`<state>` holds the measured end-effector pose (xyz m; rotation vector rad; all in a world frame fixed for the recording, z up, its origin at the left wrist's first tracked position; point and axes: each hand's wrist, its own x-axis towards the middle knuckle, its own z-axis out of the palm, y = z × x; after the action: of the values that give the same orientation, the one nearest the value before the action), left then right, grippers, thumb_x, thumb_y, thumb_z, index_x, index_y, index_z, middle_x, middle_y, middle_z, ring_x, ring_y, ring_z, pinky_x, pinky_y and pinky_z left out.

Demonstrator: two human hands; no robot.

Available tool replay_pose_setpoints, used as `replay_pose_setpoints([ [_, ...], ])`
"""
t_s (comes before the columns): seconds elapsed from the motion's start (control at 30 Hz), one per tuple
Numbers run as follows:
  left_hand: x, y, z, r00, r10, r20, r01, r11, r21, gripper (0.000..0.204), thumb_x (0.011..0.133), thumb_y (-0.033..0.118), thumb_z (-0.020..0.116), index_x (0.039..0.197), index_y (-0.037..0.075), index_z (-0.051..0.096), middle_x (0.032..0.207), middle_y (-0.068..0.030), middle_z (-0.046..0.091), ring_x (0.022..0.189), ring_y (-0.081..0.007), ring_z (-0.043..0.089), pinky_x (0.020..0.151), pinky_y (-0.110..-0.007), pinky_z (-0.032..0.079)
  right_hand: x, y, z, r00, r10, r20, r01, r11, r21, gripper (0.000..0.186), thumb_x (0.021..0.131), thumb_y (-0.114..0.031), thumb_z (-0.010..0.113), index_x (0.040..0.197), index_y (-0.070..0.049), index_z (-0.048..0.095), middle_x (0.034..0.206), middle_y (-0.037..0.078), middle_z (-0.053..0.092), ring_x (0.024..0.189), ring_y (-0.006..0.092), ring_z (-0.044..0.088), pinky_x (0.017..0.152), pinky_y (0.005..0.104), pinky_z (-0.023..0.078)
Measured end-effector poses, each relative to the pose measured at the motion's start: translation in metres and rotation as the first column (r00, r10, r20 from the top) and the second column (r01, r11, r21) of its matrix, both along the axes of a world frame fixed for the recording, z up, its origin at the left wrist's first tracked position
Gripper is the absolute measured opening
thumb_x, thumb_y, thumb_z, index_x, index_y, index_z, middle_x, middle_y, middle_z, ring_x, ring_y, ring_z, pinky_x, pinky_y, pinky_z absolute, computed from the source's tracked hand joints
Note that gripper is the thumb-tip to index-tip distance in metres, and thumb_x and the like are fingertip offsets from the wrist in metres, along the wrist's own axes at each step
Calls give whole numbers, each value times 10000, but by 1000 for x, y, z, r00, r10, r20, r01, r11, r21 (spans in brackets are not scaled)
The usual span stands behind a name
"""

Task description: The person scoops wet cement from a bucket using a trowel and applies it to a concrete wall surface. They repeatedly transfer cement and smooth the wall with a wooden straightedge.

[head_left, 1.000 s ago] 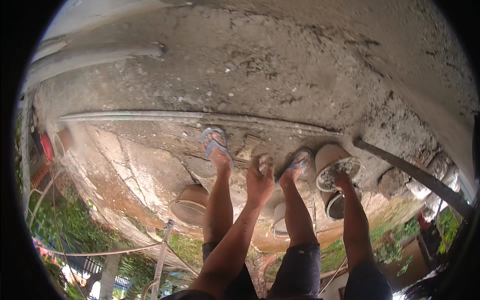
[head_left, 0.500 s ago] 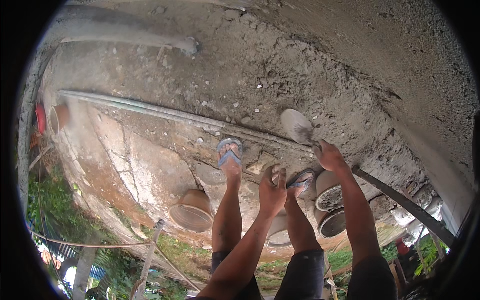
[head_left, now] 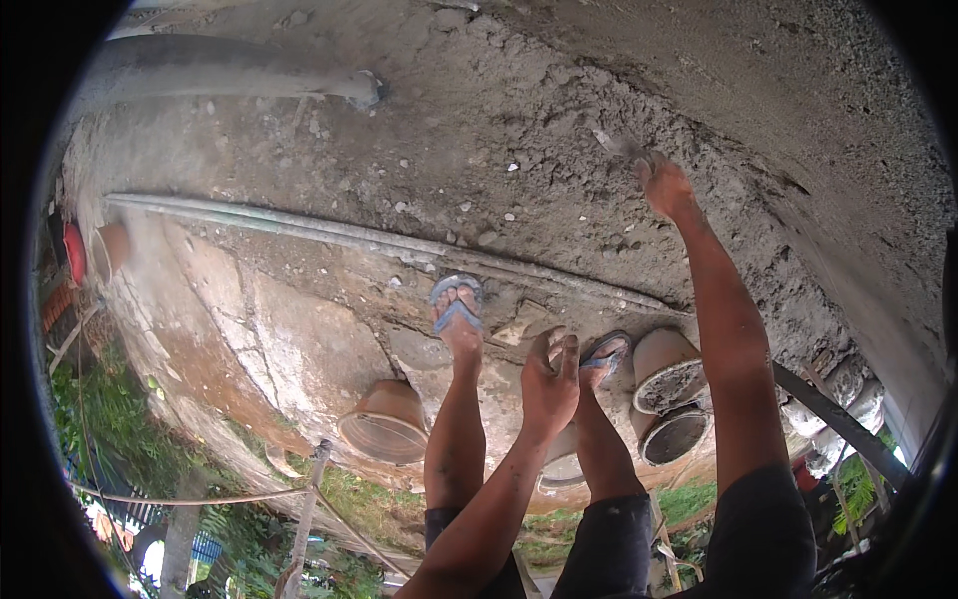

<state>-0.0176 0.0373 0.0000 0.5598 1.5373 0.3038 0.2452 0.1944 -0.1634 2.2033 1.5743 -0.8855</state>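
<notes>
My right hand is closed around the handle of a trowel, reaching forward over the rough grey mortar or soil. The blade is edge-on and partly smeared by motion, so its face hardly shows. My left hand hangs in front of my right shin, near the sandalled foot. Its fingers are loosely bent and apart, with nothing visible in them.
Two long thin pipes lie across the ground before my feet. Buckets stand near my legs: one at left, two stacked or adjoining at right. A dark bar slants at right. A thick pipe lies far left.
My right hand has moved forward with the trowel, from beside the pipes to the rough ground farther off. The blade has turned edge-on. My left hand has barely moved.
</notes>
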Motion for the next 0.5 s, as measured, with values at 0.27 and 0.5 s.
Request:
replay_pose_setpoints([
  [0.27,5,5,2,999,26,-41,-23,997,69,407,929,271,518,1147,-72,506,1055,-252,601,1035,-319,589,870,-370,454,-29,-84,30,999,-4,-34,-4,970,-244,502,941,-360,409,1315,-26,393,1156,280,542,1103,406,517,947,468,425],
  [0.5,2,10,5,1000,-8,1,8,1000,0,412,940,256,480,1179,-80,475,1109,-250,579,1114,-321,556,914,-367,435,-39,-26,19,996,-88,-19,78,954,-289,492,950,-370,399,1351,-86,372,1202,245,531,1130,385,506,968,456,415],
])
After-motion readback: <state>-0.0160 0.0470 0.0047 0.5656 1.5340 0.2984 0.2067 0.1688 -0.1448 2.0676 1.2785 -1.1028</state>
